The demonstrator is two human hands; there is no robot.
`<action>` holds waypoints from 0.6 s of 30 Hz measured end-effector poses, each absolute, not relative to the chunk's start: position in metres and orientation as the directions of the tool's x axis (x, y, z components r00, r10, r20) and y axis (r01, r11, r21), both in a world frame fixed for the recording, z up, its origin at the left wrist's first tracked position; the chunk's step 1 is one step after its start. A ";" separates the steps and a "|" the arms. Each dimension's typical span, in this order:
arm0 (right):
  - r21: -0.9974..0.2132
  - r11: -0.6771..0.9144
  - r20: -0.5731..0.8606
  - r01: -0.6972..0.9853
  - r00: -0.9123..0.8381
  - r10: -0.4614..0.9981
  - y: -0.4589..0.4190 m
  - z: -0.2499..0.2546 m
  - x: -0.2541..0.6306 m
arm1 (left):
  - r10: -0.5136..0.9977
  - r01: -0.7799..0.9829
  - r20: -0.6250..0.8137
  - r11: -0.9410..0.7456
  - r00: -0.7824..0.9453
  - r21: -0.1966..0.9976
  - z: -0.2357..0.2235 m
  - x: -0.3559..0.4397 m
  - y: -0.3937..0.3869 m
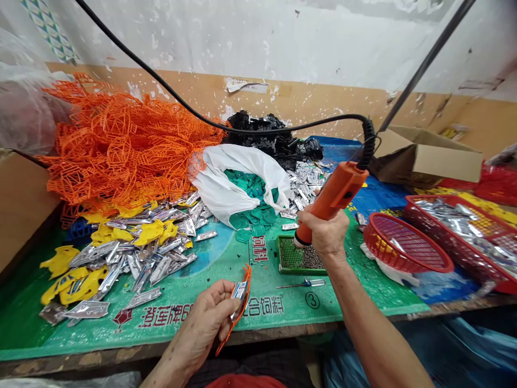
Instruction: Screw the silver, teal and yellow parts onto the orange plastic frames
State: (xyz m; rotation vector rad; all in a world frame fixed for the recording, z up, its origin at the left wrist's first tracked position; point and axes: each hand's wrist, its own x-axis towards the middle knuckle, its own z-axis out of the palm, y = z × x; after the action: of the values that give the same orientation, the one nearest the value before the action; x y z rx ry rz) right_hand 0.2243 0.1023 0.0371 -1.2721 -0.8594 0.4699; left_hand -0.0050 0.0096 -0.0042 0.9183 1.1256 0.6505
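Note:
My left hand (210, 312) is closed near the table's front edge, pinching a small silvery part with an orange plastic frame (240, 295) along its side. In my right hand (329, 231) is an orange electric screwdriver (335, 194), tilted with its lower end over a green tray of small screws (291, 254). I cannot make out whether its tip touches the screws. A thin hand screwdriver (307, 283) with a clear handle lies just in front of the tray.
Orange plastic frames (133, 145) heap up at the left, above silver and yellow parts (153, 237). Green pieces (254, 196) spill from a white bag (218, 183). Red baskets (404, 242) and a cardboard box (428, 156) stand right. The screwdriver's black cable (161, 81) hangs across.

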 end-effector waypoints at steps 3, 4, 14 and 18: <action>-0.952 0.265 0.302 0.154 0.611 0.732 0.102 0.036 0.225 | 0.824 0.018 -0.468 0.488 0.319 0.872 -0.005 -0.005 0.010; -0.951 0.266 0.306 0.158 0.609 0.732 0.101 0.036 0.225 | 0.824 0.026 -0.470 0.488 0.317 0.873 -0.005 -0.005 0.010; -0.947 0.273 0.320 0.172 0.613 0.723 0.101 0.034 0.224 | 0.799 0.073 -0.504 0.510 0.330 0.857 -0.005 -0.006 0.012; -0.945 0.289 0.321 0.155 0.616 0.720 0.101 0.039 0.226 | 0.800 0.058 -0.503 0.514 0.327 0.856 -0.003 -0.006 0.013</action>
State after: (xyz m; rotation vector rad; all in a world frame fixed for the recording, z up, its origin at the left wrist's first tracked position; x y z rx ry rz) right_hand 0.2259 0.1007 0.0387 -1.2498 -0.8671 0.4479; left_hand -0.0057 0.0126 -0.0030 0.9257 1.1491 0.5894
